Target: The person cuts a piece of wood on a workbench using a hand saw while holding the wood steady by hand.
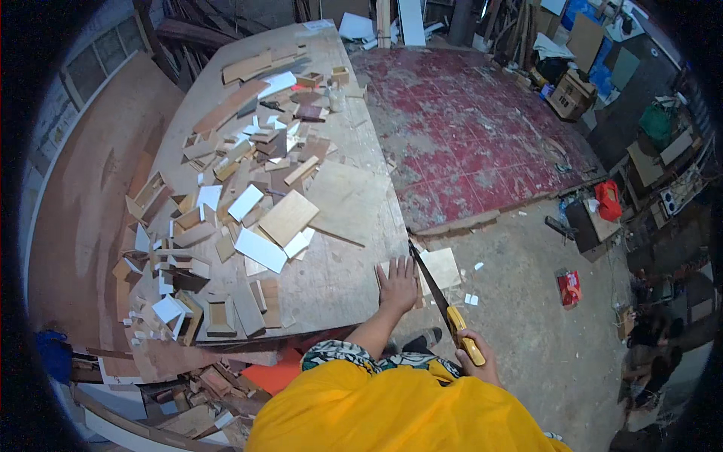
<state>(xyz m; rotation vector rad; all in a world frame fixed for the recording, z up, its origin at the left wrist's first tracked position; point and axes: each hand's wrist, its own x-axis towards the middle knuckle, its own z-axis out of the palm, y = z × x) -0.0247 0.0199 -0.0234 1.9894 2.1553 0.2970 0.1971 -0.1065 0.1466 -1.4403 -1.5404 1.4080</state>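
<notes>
- The fingers of the left hand (398,290) were laid flat and a little apart, pointing away from the person, close to the right edge of the table (331,295), by its near corner.
- Under these fingers there seemed to be a small wood piece (385,267), lying at this same edge of the table; most of it was hidden, so its shape I could not tell.
- The fingers of the right hand (480,359) were closed around the yellow handle of the saw (438,291), outside the table's right edge.
- The saw stood slanted, its tip just beside that edge and its blade near the left fingers; whether the teeth touched any wood, I could not tell.
- In my judgement, the main danger was to the left fingers: if the blade jumped or slid sideways, it could cut them.
- The wood piece could also turn or slip, because I saw only a flat palm, and no clamp, upon it.
- A pale panel (444,268) lay beyond the table's right edge, behind the blade.
- Farther up the table was a wide thin board (350,197), and on the table's left part a crowded heap of offcuts (256,162); a push could topple some of them.
</notes>
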